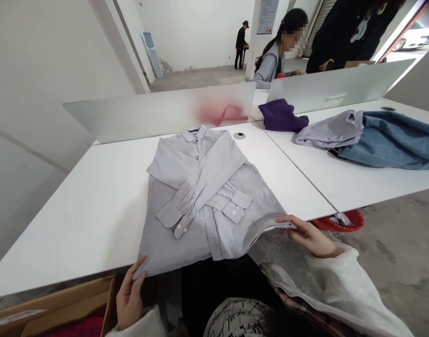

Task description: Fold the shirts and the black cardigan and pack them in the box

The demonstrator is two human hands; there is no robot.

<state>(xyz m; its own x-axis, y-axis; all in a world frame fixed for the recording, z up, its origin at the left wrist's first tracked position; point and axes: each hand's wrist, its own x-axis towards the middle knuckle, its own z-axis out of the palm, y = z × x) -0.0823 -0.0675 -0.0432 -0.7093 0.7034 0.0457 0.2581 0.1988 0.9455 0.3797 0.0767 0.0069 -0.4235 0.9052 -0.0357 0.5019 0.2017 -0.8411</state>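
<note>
A light grey button-up shirt [203, 196] lies flat on the white table [95, 215], collar away from me, both sleeves folded across its middle. My left hand [129, 296] pinches the shirt's lower left hem corner at the table's near edge. My right hand [307, 234] pinches the lower right hem corner, just past the table's right corner. Both hands are closed on the fabric.
A frosted divider panel [158, 112] runs along the table's far edge. A second white table [341, 178] at right carries a purple garment [281, 116], a grey garment [332, 131] and a blue one [390, 140]. A red basket [341, 221] sits below; a cardboard box [53, 304] is at lower left. Other people stand beyond.
</note>
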